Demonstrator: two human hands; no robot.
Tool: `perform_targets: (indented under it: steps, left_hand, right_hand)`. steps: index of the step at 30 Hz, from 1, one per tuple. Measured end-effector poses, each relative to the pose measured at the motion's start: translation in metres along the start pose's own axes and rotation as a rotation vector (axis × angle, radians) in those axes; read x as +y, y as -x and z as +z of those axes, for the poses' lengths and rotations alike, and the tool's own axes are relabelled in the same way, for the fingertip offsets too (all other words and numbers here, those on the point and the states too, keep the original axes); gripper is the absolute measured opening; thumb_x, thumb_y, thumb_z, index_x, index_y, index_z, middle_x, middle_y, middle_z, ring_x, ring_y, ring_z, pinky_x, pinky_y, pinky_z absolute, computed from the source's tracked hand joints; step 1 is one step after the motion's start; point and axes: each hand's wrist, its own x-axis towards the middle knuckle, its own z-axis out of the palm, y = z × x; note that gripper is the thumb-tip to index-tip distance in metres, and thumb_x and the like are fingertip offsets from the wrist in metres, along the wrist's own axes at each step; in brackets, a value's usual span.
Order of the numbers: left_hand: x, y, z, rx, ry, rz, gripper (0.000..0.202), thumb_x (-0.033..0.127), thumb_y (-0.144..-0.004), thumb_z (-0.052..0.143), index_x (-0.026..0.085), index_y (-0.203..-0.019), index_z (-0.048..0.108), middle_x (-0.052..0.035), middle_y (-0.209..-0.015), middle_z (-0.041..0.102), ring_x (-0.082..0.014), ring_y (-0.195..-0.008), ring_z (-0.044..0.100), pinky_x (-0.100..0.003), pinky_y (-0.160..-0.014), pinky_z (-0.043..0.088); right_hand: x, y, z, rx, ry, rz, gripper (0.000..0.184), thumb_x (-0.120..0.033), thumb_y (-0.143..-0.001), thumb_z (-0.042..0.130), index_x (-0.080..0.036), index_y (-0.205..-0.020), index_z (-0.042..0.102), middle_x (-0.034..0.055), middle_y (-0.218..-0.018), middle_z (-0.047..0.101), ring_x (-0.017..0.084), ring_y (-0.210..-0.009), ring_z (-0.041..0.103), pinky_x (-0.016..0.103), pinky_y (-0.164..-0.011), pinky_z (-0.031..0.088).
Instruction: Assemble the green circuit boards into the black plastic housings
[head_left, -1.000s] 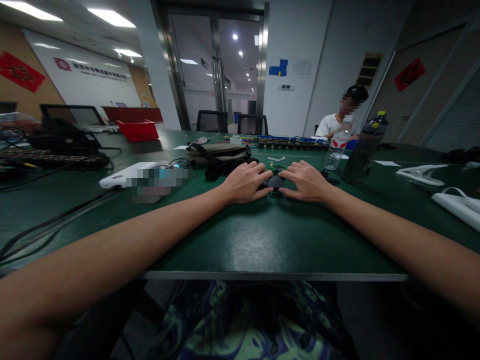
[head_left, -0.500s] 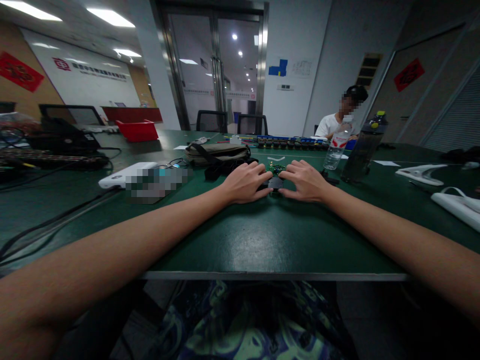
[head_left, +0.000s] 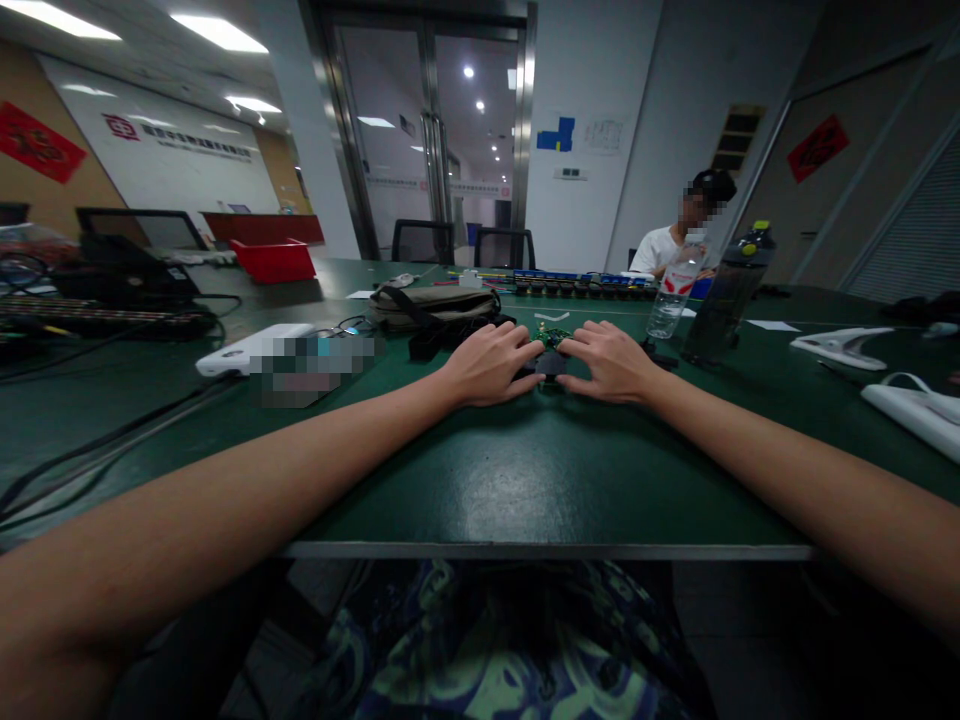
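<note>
My left hand point(head_left: 489, 366) and my right hand point(head_left: 611, 362) rest on the green table point(head_left: 525, 480), fingertips meeting around a small dark grey part point(head_left: 551, 364). A small green circuit board point(head_left: 553, 337) sits just behind that part, between my fingers. Both hands curl their fingers and thumbs against the dark part from either side and pinch it. Its underside is hidden by my fingers.
A khaki bag point(head_left: 435, 303) and a black strap lie behind my left hand. Two bottles point(head_left: 726, 295) stand to the right. A white device point(head_left: 251, 348) and cables lie at the left, white parts point(head_left: 911, 408) at the right. Another person point(head_left: 679, 240) sits across the table.
</note>
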Motion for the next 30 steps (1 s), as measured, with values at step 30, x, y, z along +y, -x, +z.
perform_targets:
  steps: [30]
  left_hand:
    - [-0.0012, 0.0003, 0.0026, 0.000, 0.016, 0.022, 0.042, 0.050, -0.097, 0.045, 0.015, -0.115, 0.060, -0.0131, -0.102, 0.064, -0.0258, -0.088, 0.058, -0.036, -0.072, 0.042]
  right_hand:
    - [-0.0037, 0.0005, -0.0028, -0.049, -0.045, 0.021, 0.033, -0.045, -0.091, 0.054, -0.015, -0.099, 0.066, 0.0103, -0.085, 0.071, 0.023, -0.079, 0.060, 0.031, -0.070, 0.034]
